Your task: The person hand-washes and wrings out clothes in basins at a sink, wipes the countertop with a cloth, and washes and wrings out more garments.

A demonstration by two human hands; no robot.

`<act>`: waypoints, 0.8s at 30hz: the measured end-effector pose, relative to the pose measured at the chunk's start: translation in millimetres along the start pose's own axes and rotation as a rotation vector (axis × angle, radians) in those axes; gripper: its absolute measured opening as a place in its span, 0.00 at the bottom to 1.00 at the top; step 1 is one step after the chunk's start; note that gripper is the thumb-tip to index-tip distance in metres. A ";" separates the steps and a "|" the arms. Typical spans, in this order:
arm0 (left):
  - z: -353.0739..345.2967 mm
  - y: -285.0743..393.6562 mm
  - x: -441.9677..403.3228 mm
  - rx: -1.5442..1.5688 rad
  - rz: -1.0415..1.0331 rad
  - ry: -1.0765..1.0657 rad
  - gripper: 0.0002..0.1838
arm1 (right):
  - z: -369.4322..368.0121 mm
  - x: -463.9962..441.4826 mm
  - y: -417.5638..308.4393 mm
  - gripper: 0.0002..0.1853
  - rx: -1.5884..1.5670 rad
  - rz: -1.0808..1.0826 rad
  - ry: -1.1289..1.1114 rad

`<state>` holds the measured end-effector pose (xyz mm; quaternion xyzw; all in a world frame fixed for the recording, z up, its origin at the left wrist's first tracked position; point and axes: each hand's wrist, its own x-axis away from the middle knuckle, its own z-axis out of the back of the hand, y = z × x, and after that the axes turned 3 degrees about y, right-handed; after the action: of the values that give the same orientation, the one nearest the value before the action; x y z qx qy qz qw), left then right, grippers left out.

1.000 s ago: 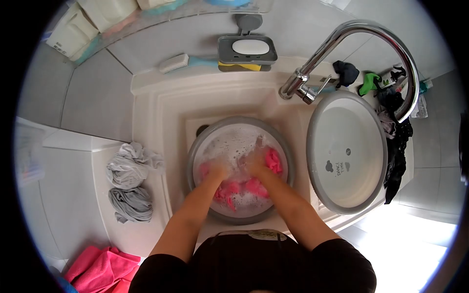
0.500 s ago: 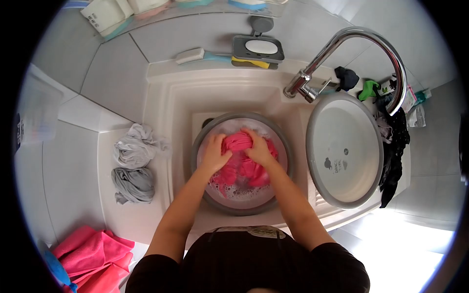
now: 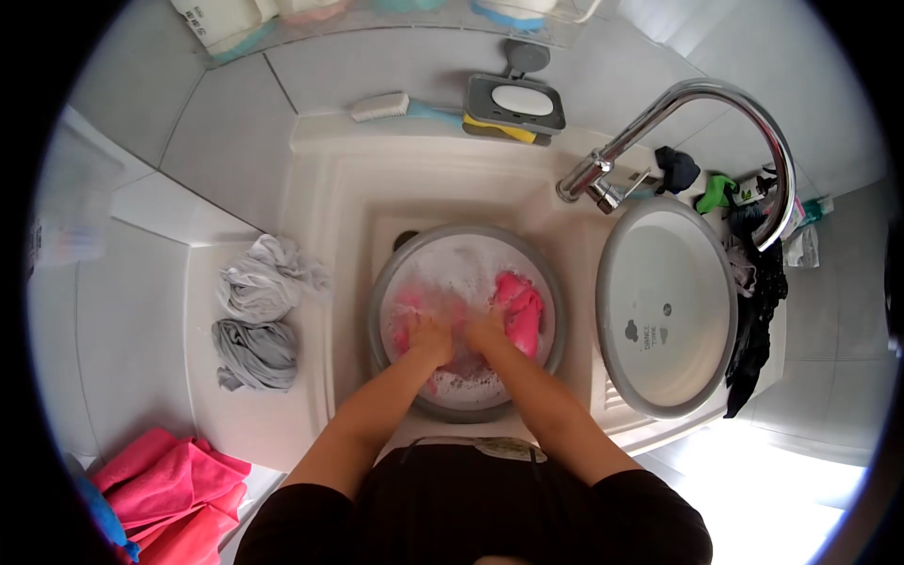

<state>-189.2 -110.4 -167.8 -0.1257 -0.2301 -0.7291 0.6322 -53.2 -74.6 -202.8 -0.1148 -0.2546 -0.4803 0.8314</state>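
Note:
Both hands are down in the soapy water of a grey-rimmed basin [image 3: 556, 353] that stands in the sink. My left hand [image 3: 430, 336] dips in left of centre, its fingers blurred under suds beside submerged pink cloth. Close to its right, my right hand [image 3: 484, 330] is sunk past the fingers, so whether it grips anything is hidden. A bunched part of the pink cloth [image 3: 521, 315] rises above the surface just right of that hand. Foam lies across the water and hides the rest of the cloth.
A second basin [image 3: 664, 311] stands right of the sink, beneath a curved chrome faucet [image 3: 590, 179]. Dark clothes [image 3: 756, 315] lie beyond it. White cloth [image 3: 261, 280] and grey cloth [image 3: 254, 355] sit on the left ledge. A brush [image 3: 381, 106] and soap [image 3: 523, 100] are at the back.
Both hands have moved down and nearer to me, from bunching the pink cloth at the surface into the water. Most of the cloth has sunk, with part left at the right.

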 end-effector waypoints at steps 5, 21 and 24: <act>26.7 -13.0 -15.6 0.189 -0.204 0.026 0.42 | -17.0 -12.3 22.9 0.31 -0.725 0.062 0.128; 165.9 -37.6 58.1 0.917 -0.421 0.220 0.48 | 349.1 196.2 49.6 0.23 -0.813 0.172 1.017; 197.8 -21.0 81.1 0.904 -0.532 0.273 0.50 | 398.2 242.8 44.6 0.22 -0.857 0.256 1.069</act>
<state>-244.8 -80.7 37.5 0.3172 -0.4605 -0.7019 0.4412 -40.4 -58.2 265.3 -0.2099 0.4171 -0.4275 0.7741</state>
